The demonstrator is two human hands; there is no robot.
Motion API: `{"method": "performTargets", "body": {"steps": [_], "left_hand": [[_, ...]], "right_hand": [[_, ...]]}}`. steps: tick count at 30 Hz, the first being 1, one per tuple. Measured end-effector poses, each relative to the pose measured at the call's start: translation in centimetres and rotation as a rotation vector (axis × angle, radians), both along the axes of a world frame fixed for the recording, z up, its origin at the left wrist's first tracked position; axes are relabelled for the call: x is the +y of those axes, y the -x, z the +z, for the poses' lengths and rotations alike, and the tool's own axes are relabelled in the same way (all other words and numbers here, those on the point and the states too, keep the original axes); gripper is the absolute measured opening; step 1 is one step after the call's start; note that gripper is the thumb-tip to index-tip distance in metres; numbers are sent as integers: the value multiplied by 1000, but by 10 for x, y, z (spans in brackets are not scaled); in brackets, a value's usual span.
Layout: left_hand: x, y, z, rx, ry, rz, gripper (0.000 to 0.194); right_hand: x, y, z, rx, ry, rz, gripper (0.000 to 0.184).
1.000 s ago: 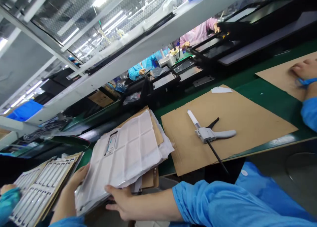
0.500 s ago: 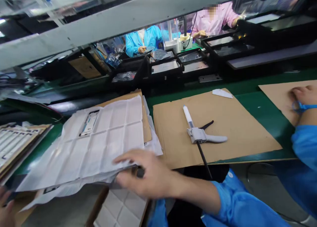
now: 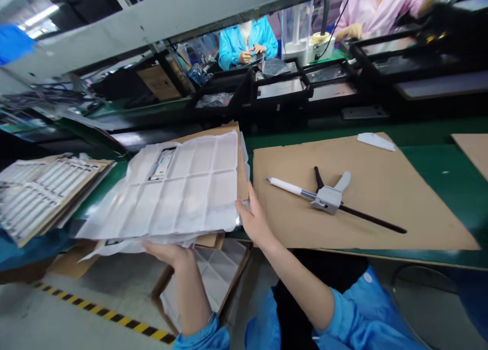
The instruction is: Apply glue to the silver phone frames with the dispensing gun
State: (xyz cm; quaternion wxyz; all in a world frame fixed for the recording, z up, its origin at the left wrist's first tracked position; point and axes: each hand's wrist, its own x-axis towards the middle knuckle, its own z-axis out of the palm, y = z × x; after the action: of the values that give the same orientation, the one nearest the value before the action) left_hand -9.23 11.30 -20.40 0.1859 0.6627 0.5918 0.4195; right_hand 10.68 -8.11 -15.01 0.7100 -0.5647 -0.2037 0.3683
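Note:
A white compartment tray (image 3: 190,197), thin and sheet-like, lies on a stack at the bench's front edge. One phone frame (image 3: 162,164) sits in a back-left cell of it. My left hand (image 3: 168,252) is under the front edge of the stack, its fingers partly hidden beneath. My right hand (image 3: 254,219) grips the right front corner, thumb on top, other fingers along the side. To the right, a grey dispensing gun (image 3: 328,198) with a white-wrapped cartridge and black rod lies on a cardboard sheet (image 3: 396,192), touched by neither hand.
Stacked trays of phone parts (image 3: 49,192) stand at the left. Below the bench edge is a box with another white tray (image 3: 213,268). Black bins (image 3: 282,88) line the back, under a slanting metal beam (image 3: 152,34). Two co-workers sit beyond. Folded white paper (image 3: 376,141) lies on the cardboard.
My left hand has come from the far left to the tray's front edge, and my right hand to its right corner. The dispensing gun has turned, nozzle now leftward. The co-worker's arm at right left view.

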Motion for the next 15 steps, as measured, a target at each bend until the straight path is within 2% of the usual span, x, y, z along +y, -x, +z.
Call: {"method": "performTargets", "body": {"steps": [3, 5, 11, 15], "left_hand": [[3, 5, -4, -36, 10, 43, 90], [2, 5, -5, -20, 19, 26, 91], [1, -4, 1, 12, 34, -124, 104], [3, -11, 5, 28, -6, -202, 112]], "right_hand": [[3, 25, -1, 19, -25, -73, 119], [2, 37, 2, 32, -41, -76, 118], [-3, 59, 17, 22, -23, 49, 119], [-3, 69, 18, 17, -34, 102, 118]]}}
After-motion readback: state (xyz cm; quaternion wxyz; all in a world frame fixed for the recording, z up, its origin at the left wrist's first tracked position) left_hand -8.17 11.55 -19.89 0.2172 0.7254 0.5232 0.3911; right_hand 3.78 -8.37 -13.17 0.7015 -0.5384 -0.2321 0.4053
